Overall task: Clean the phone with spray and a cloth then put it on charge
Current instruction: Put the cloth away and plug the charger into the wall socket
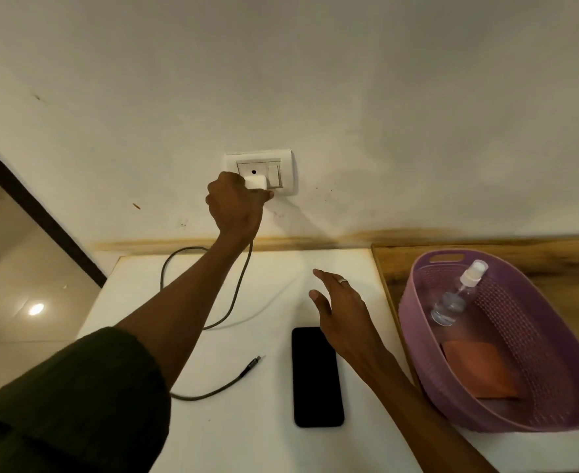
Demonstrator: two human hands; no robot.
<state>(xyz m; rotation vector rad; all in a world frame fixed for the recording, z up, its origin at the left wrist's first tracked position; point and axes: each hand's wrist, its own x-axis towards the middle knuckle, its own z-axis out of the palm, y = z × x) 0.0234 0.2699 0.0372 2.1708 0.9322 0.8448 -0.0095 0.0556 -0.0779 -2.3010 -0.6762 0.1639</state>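
A black phone (317,377) lies screen up on the white table (247,438). My left hand (235,206) grips a white charger plug (255,182) at the wall socket (264,172). The grey charger cable (213,302) hangs from the plug, loops over the table and ends in a loose connector (254,362) left of the phone. My right hand (341,308) hovers open above the phone's top end, holding nothing. A clear spray bottle (458,291) and a folded orange cloth (477,370) lie inside the purple basket (417,353) on the right.
A wooden surface (554,268) lies behind the basket along the wall. To the left of the table a tiled floor (15,285) and a dark door frame (35,206) show.
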